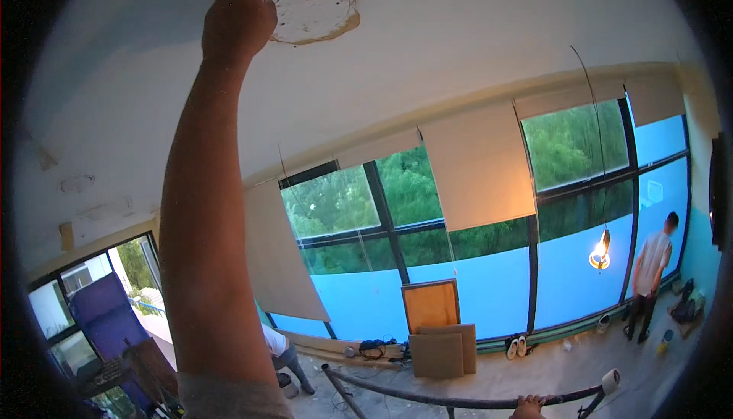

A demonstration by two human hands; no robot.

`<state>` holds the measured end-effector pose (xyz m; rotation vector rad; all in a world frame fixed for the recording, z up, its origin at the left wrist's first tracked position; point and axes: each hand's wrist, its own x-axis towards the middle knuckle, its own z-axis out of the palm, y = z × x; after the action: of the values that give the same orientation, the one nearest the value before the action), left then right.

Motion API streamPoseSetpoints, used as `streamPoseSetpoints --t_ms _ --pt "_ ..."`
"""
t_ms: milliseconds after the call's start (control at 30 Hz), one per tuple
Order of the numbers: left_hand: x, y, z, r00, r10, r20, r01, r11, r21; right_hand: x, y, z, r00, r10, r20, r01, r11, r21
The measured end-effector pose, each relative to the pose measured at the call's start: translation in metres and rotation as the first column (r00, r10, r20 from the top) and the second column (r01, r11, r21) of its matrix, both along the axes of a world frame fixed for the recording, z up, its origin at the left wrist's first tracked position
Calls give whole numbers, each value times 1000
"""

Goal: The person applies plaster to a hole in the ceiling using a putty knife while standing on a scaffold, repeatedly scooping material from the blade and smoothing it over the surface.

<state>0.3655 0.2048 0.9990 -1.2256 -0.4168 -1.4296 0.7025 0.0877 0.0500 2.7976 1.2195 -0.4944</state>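
Observation:
My left arm is stretched up to the white ceiling (427, 29), and my left hand (240, 18) is closed in a fist at the left edge of a round, rough patch of white filler (313, 10). A small dark edge shows at the fingertips, but I cannot make out what is held. The patch has a ring line, a few dark holes and a brownish rim. Low in the view, the fingers of my right hand (527, 407) are wrapped over a dark metal scaffold rail (450, 402); the rest of that hand is cut off.
A lit bulb (600, 255) hangs on a long wire at the right. One person (651, 266) stands by the windows; another (282, 354), partly hidden by my arm, bends below. Boards (439, 350) lean under the windows. Shoes (516, 346) and cables (378, 349) lie on the floor.

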Motion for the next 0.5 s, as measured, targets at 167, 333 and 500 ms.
streamPoseSetpoints --t_ms 167,333,500 --pt "-1 -21 -2 995 81 -65 -81 997 7 -8 5 15 996 -54 -68 57 997 48" --pt "6 -23 0 988 133 -72 -136 990 -33 -10 3 21 992 -88 -85 93 994 56" --pt "1 -19 4 998 67 -7 -68 984 -164 -9 1 25 996 -48 -78 52 997 55"
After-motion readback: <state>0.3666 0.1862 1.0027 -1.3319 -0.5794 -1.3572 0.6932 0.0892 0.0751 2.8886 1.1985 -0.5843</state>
